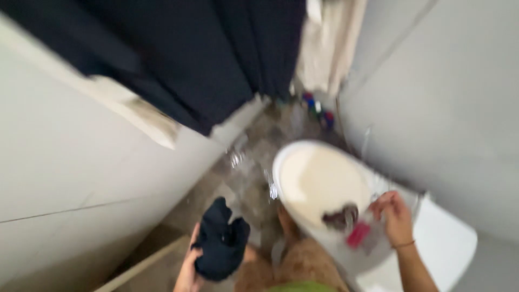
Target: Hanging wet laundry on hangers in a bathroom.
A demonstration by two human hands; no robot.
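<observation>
Left hand point(189, 267) grips a crumpled dark cloth point(220, 243) at lower centre, unused; right hand point(393, 216) pinches something small over the white toilet lid point(319, 178).

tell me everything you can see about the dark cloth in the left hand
The dark cloth is navy or black, soft and bunched into a crumpled lump, with a rounded fold sticking up at its top. It looks like fabric, perhaps a rag or small garment; blur hides any seam or print. The left hand grips it from below at the lower left, its fingers mostly hidden under the folds. It is held in the air above the wet-looking tiled floor, left of the white toilet, touching nothing else.
</observation>
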